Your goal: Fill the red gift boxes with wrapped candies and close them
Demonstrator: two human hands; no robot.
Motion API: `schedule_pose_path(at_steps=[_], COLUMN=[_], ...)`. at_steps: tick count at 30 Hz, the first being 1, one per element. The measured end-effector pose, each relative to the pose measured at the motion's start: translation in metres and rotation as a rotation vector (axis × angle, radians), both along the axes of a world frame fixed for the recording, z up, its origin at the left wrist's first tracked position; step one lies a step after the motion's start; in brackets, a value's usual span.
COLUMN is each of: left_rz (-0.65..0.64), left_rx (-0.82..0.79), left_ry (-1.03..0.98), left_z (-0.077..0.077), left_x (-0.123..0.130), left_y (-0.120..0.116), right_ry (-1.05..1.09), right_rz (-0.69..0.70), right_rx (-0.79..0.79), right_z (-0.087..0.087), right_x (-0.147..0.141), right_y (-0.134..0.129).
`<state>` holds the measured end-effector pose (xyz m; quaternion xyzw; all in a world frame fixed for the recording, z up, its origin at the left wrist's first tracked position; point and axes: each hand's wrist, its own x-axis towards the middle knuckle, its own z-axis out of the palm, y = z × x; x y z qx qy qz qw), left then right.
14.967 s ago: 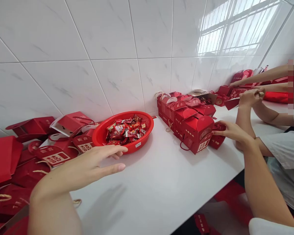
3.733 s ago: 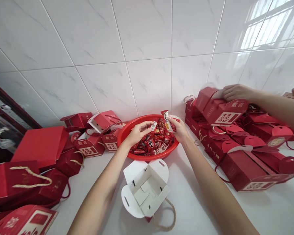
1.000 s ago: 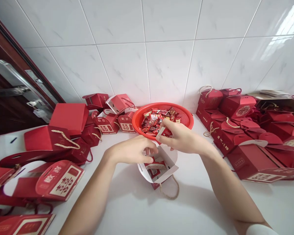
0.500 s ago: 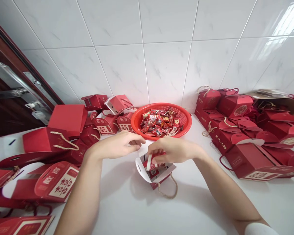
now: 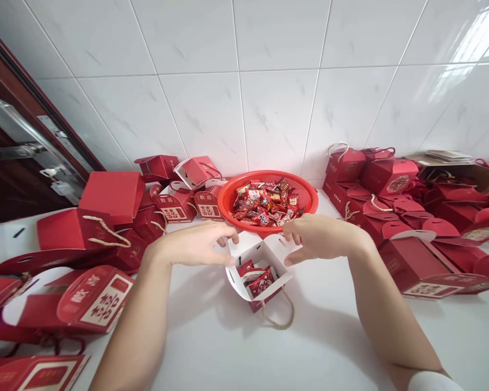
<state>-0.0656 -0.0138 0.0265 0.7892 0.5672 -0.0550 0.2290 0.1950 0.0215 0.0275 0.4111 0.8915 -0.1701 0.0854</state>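
Observation:
A small red box (image 5: 268, 302) with white inner flaps spread stands on the white tabletop, its rope handle (image 5: 283, 320) hanging at the front. Wrapped red sweets (image 5: 261, 281) lie inside it. At its left flap is my left hand (image 5: 199, 244), fingers apart and holding nothing. My right hand (image 5: 320, 239) is at the right flap, thumb and fingers apart, also holding nothing. Behind the box sits a red plastic basket (image 5: 312, 203) with many wrapped sweets (image 5: 264, 203).
Red gift boxes (image 5: 112, 195) crowd the left side, and more red boxes (image 5: 424, 266) are stacked at the right. A carton (image 5: 484, 174) with cards (image 5: 448, 156) stands at the back right. A tiled wall (image 5: 277, 108) rises behind; a door handle (image 5: 20, 152) is at left.
My right hand has come out of the box, let go of the small packet and moved right to the flap. My left hand has shifted slightly down toward the left flap.

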Motion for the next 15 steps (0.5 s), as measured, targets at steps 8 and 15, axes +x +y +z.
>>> schedule_pose_path(at_steps=[8, 15], left_rz=[-0.032, -0.197], left_rx=[-0.016, -0.09], left_ry=[0.092, -0.037], left_z=[0.0, 0.0], left_x=[0.012, 0.016], left_y=[-0.011, -0.02], right_ry=[0.043, 0.019], right_rz=[0.105, 0.128], right_rx=[-0.081, -0.042], right_z=[0.0, -0.005], right_x=[0.007, -0.001], right_y=[0.0, -0.008])
